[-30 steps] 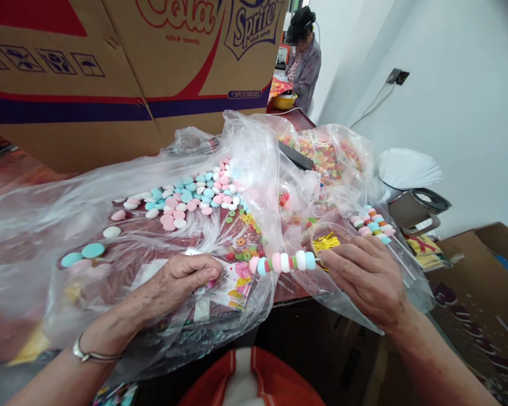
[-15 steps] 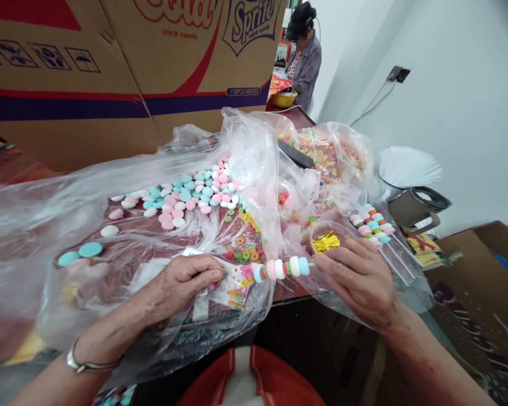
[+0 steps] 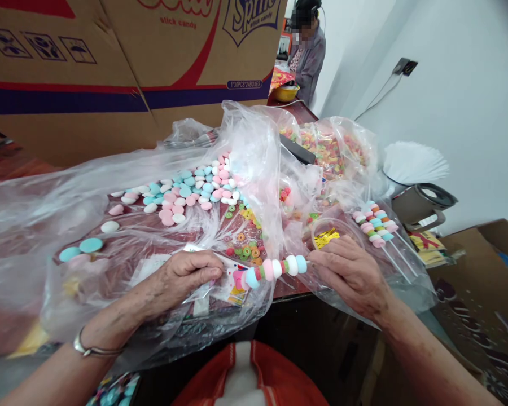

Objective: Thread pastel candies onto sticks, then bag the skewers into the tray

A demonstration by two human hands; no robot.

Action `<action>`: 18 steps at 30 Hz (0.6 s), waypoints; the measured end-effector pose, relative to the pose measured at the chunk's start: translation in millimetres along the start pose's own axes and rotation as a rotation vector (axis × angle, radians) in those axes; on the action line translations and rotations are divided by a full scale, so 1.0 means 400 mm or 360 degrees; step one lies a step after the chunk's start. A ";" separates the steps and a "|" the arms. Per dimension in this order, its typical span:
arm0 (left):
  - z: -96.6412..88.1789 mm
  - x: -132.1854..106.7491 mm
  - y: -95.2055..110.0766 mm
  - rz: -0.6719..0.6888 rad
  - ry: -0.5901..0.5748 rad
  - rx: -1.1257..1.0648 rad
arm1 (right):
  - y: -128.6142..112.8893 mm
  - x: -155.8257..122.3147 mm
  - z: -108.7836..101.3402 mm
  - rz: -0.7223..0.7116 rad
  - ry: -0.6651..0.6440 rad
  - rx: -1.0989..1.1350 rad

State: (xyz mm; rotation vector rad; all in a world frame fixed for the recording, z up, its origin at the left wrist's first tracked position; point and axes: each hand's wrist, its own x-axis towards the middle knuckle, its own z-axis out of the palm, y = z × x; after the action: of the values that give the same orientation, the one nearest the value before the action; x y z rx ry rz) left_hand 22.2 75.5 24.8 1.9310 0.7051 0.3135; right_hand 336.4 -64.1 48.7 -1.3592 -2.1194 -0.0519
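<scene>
My right hand (image 3: 350, 274) is closed on the bare end of a candy skewer (image 3: 277, 269) strung with pink, white and blue marshmallow-like sweets and small red and green rings. The skewer lies nearly level and points left. Between thumb and fingers, my left hand (image 3: 191, 273) pinches a clear plastic bag (image 3: 236, 290) with pink and yellow print. The skewer's left tip overlaps the bag's mouth and seems to sit inside it. Behind my hands are loose pastel sweets (image 3: 185, 192) and gummy rings (image 3: 248, 251) on plastic sheeting.
Finished-looking skewers (image 3: 376, 224) lie at right, near a tub of gold twist ties (image 3: 325, 238). A grey mug (image 3: 423, 206) and an open carton (image 3: 482, 287) stand further right. A large cardboard box (image 3: 122, 73) blocks the back left. Another person (image 3: 307, 56) works behind.
My right hand and the skewer have moved slightly left, and the skewer's tip reaches a little further over the bag. My left hand keeps its pinch. The view has shifted slightly.
</scene>
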 end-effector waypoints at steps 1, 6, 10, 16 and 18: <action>-0.001 0.001 -0.002 -0.0005 -0.0011 -0.0018 | 0.000 -0.001 0.002 0.0012 -0.0019 -0.0005; -0.001 0.006 -0.002 -0.0026 -0.0072 -0.0052 | -0.002 -0.004 0.010 -0.0005 -0.0059 -0.0029; 0.008 0.010 0.003 -0.0047 -0.0115 -0.0030 | -0.016 -0.002 0.022 -0.0028 -0.0010 -0.0111; 0.018 0.009 0.045 -0.0126 -0.0237 0.0122 | -0.042 0.003 0.051 -0.0027 0.0019 -0.0141; 0.018 0.006 0.070 -0.0255 -0.0407 0.0082 | -0.041 0.008 0.052 -0.0022 -0.0006 -0.0137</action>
State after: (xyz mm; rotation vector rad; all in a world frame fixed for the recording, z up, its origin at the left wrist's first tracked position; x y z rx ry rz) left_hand 37.3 62.7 46.3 1.9061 0.6970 -0.0513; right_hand 311.9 -62.0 38.3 -1.3948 -2.1519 -0.1484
